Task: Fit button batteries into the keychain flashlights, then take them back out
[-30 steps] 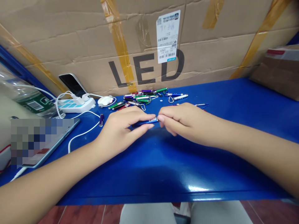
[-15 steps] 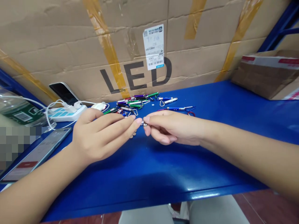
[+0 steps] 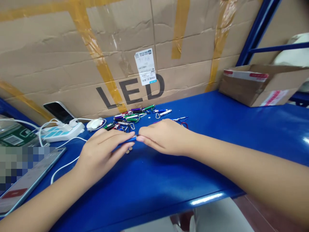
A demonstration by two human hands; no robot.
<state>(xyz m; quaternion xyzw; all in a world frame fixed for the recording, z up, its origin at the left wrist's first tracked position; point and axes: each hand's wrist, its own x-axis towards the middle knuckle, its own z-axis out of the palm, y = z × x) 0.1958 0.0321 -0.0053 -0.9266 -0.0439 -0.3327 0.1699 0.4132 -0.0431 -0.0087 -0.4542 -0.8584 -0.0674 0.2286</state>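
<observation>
My left hand (image 3: 98,149) pinches a slim blue metal keychain flashlight (image 3: 131,139) between thumb and fingers. Most of the blue tube is hidden inside that hand. At the tube's right end, the fingers of my right hand (image 3: 164,137) are closed, thumb and forefinger pressed on its tip. Whatever else the right hand may hold is covered by its fingers. Small round discs like button cells (image 3: 129,150) lie on the table just below the left fingertips. Behind the hands is a pile of similar keychain flashlights (image 3: 132,116) in several colours, with small carabiner clips.
On the blue table (image 3: 154,187), a white power strip (image 3: 64,132) with cables stands left, near a leaning phone (image 3: 59,111) and a bottle (image 3: 16,140). A larger phone or tablet (image 3: 36,180) lies front left. An open carton (image 3: 243,87) sits right; a large cardboard box (image 3: 116,38) stands behind.
The view has shifted. A silvery end piece showed between the fingertips before; now the blue tube is visible in my left hand, and my right hand has turned knuckles up.
</observation>
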